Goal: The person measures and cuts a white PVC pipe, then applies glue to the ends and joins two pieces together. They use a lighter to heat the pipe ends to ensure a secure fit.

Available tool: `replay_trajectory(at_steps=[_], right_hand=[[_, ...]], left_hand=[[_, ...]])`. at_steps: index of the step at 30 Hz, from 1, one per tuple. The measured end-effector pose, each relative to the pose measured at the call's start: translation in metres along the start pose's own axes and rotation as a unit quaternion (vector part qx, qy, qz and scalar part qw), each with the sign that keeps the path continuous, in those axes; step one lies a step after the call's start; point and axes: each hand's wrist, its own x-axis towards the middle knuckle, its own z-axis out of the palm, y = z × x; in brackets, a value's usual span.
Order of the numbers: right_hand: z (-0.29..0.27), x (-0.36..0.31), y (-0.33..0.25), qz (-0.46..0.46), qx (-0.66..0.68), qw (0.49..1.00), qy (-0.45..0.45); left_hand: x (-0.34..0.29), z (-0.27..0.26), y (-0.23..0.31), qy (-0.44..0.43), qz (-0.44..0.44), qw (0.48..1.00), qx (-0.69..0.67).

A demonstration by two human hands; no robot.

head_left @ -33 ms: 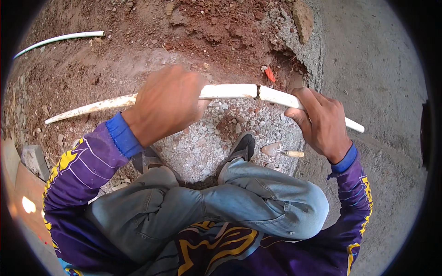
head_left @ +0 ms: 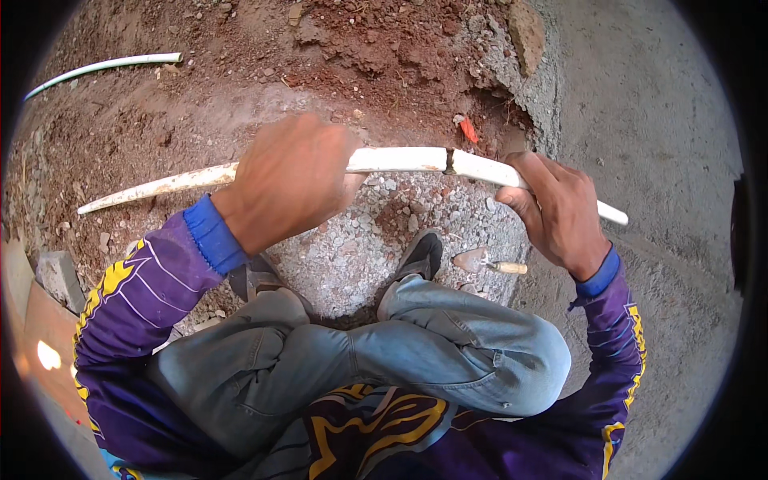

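Observation:
A white plastic pipe (head_left: 400, 159), dirt-smeared toward its left end, is held crosswise above the ground. My left hand (head_left: 292, 172) is closed around its long left part, with the knuckles slightly blurred. Around the shorter right pipe piece (head_left: 480, 168), my right hand (head_left: 560, 210) is closed, thumb underneath. Between the hands a dark gap crosses the pipe; I cannot tell whether the two parts still join there. The right tip sticks out past my right hand.
A small trowel (head_left: 490, 262) with a wooden handle lies on the gravel beside my right foot. Another thin pipe (head_left: 104, 68) rests on the reddish soil at far left. A red scrap (head_left: 469, 130) lies beyond the pipe. Grey concrete (head_left: 656, 120) runs along the right; a block (head_left: 60, 280) stands at left.
The right pipe piece has tilted very slightly, its far tip a little higher and further left. Both hands keep their hold.

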Motion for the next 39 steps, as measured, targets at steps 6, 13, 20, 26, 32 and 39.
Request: replay_trajectory(at_steps=[6,13,20,26,32,39], right_hand=[[0.022,-0.01,0.023,-0.023,0.154,0.988,-0.01],[0.049,-0.024,0.04,-0.006,0.176,0.984,0.031],[0.052,-0.017,0.037,0.003,0.213,0.977,0.029],[0.054,-0.009,0.028,-0.029,0.153,0.985,0.068],[0.051,0.0,0.019,-0.07,0.143,0.982,0.106],[0.031,-0.002,0.01,-0.087,0.086,0.982,0.145]], left_hand=[[-0.005,0.002,-0.002,0.017,0.038,0.998,-0.045],[-0.008,0.004,-0.002,0.048,0.078,0.994,-0.054],[0.0,-0.011,0.001,-0.069,0.012,0.992,-0.103],[-0.003,-0.017,0.001,-0.023,0.04,0.994,-0.098],[-0.002,-0.022,0.005,-0.062,0.027,0.994,-0.089],[0.002,-0.021,0.009,-0.077,0.016,0.995,-0.067]])
